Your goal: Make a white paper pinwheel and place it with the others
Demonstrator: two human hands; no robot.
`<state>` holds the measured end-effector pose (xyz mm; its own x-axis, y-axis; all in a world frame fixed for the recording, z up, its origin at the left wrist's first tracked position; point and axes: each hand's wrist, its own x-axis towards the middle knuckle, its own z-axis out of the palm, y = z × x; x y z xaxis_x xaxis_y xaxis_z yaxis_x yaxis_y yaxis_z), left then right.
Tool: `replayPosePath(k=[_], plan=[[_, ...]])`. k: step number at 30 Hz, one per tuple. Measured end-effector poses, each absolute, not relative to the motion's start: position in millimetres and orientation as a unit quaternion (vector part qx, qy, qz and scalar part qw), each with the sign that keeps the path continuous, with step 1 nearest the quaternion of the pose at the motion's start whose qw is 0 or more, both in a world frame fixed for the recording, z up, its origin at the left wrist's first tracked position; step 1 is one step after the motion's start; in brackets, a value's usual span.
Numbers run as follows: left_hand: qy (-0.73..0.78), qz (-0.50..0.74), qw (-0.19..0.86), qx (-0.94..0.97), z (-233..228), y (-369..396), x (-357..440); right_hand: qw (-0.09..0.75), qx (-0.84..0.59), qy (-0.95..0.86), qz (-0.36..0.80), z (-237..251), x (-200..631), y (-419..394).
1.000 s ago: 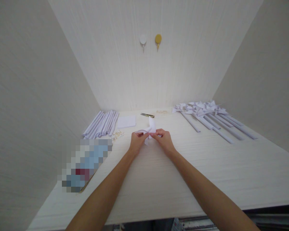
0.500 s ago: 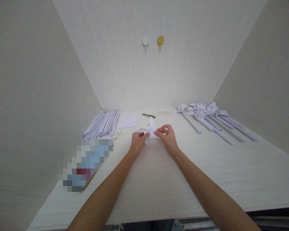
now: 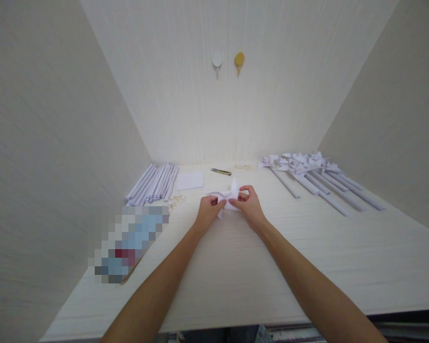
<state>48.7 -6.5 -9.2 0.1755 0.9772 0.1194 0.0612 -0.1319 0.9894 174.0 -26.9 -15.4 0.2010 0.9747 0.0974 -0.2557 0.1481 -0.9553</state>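
Item: folded white paper piece (image 3: 229, 196), held above the middle of the table (image 3: 236, 267), pinched from both sides; the left hand (image 3: 208, 212) was closed on its left flap, the right hand (image 3: 249, 204) on its right part, thumb and forefinger pressed together, one point of the paper standing upward between them.

Edges and room: the table was enclosed by a back wall and two side walls; wide bare surface was left between the hands and the near edge, and to the right front; rolled paper sticks (image 3: 153, 182) were laid along the left wall, a flat white sheet (image 3: 190, 180) just beside them, small pale bits (image 3: 177, 199) near the left hand; scissors (image 3: 220, 171) were set well behind the hands; finished paper pinwheels (image 3: 307, 174) were ranged at the right rear.

Change from half a second before: the raised point was shifted slightly rightward; the right fingers, then lifted open, were closed onto the paper.
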Motion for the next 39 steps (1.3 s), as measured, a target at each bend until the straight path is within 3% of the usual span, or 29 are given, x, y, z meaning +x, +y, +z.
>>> replayPosePath(k=[8, 15, 17, 20, 23, 26, 32, 39], plan=[[0.405, 0.462, 0.55, 0.566, -9.5, -6.0, 48.9, 0.659, -0.419, -0.395, 0.484, -15.7, 172.5, -27.7], [0.423, 0.457, 0.535, 0.572, -12.6, -4.7, 49.3, 0.645, -0.441, -0.422, 0.459, -17.6, 169.5, -26.6], [0.433, 0.454, 0.52, 0.579, -13.2, -4.6, 49.2, 0.645, -0.475, -0.447, 0.398, -18.6, 169.7, -25.8], [0.448, 0.454, 0.492, 0.592, -13.4, -5.0, 48.9, 0.641, -0.532, -0.514, 0.206, -18.0, 171.8, -28.3], [0.456, 0.454, 0.463, 0.609, -11.9, -6.3, 48.8, 0.581, -0.531, -0.616, 0.018, -15.6, 173.1, -34.9], [0.453, 0.457, 0.44, 0.626, -8.8, -8.2, 49.0, 0.501, -0.501, -0.7, -0.091, -13.6, 170.4, -41.1], [0.442, 0.467, 0.415, 0.643, -6.5, -9.6, 49.8, 0.402, -0.489, -0.76, -0.151, -15.4, 162.7, -43.7], [0.444, 0.468, 0.401, 0.65, -5.5, -11.4, 50.8, 0.392, -0.504, -0.757, -0.137, -18.8, 163.7, -41.4]])
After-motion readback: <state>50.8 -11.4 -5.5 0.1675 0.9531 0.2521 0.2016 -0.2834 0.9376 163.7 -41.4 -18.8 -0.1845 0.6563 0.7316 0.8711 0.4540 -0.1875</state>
